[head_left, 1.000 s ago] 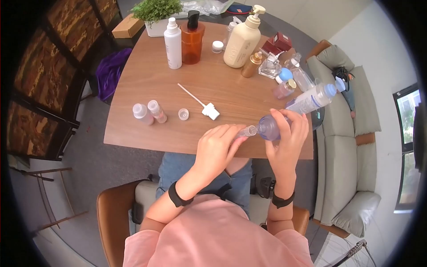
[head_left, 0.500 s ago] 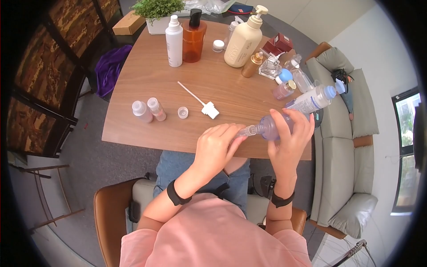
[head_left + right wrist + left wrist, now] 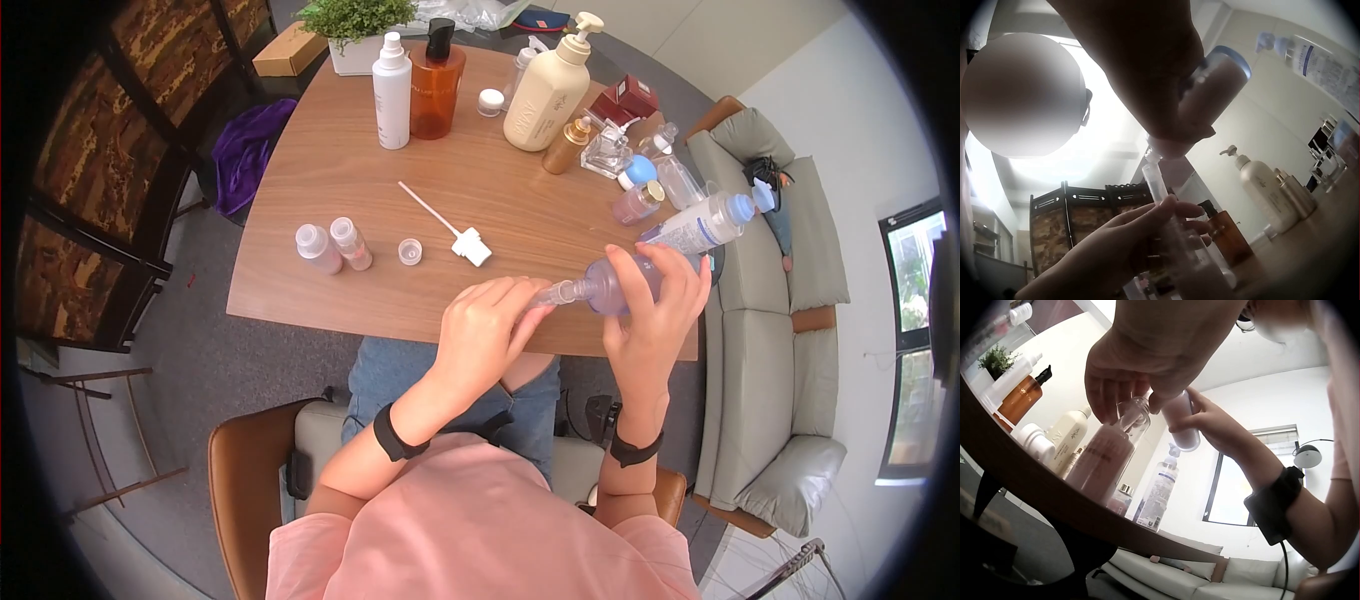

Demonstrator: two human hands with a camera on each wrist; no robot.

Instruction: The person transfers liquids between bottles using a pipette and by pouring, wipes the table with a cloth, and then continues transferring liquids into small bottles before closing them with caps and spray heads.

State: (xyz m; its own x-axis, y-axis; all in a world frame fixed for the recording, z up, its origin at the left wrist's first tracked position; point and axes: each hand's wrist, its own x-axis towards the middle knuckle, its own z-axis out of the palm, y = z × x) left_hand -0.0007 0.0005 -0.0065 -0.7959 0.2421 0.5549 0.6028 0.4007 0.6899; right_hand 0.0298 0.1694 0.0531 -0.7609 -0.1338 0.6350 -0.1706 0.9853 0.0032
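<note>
My left hand (image 3: 488, 325) grips a clear bottle (image 3: 562, 293) by its upper part. In the left wrist view that bottle (image 3: 1102, 464) stands slanted, pink below and clear at the shoulder. My right hand (image 3: 655, 315) holds a lilac see-through bottle (image 3: 606, 287), its fingers and thumb around the body. The right wrist view shows the lilac bottle (image 3: 1213, 94) tipped base up, its neck down at the mouth of the other bottle. Just ahead of the left hand, a white pump (image 3: 470, 246) with a thin tube lies on the table.
Left on the table (image 3: 330, 295) stand two small pinkish bottles (image 3: 335, 248) beside a small clear cap (image 3: 410, 251). Farther back are a white spray bottle (image 3: 392, 95), an amber bottle (image 3: 437, 95) and a cream pump bottle (image 3: 547, 100). Several cosmetic bottles crowd the right, including a blue-topped one (image 3: 700, 222).
The lilac bottle has shifted slightly and its neck now lines up with the mouth of the clear bottle. The grip of both hands looks the same.
</note>
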